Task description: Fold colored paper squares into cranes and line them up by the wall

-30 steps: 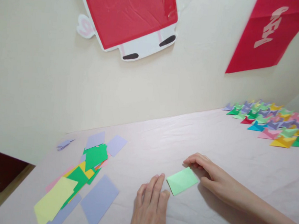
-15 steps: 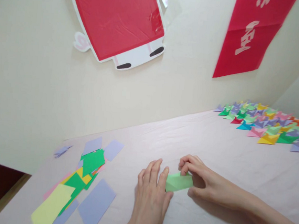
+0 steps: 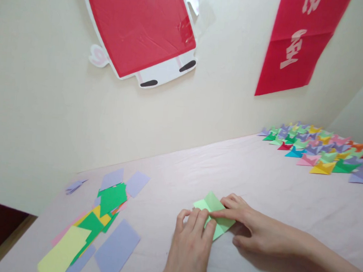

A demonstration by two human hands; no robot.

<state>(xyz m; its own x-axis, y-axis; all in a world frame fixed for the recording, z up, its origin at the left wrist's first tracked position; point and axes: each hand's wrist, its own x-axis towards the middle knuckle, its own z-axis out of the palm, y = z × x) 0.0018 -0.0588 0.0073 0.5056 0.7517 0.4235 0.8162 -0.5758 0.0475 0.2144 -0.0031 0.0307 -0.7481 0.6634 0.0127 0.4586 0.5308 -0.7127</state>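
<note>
A light green paper (image 3: 211, 204) lies partly unfolded on the pale table (image 3: 259, 180) in front of me. My left hand (image 3: 190, 247) rests on its near left side, fingertips curled down onto the sheet. My right hand (image 3: 249, 231) comes in from the right and its fingers press along the middle of the paper, the thumb tucked below. Both hands hold the sheet flat against the table; part of it is hidden under the fingers.
A loose pile of flat coloured paper squares (image 3: 99, 217) lies at the left, near the table edge. Several folded paper shapes (image 3: 321, 153) crowd the far right. Red posters (image 3: 140, 23) hang on the wall behind.
The green paper was a folded rectangle lying flat, then was pinched between both hands; now it is opened wider, with both hands pressing on it.
</note>
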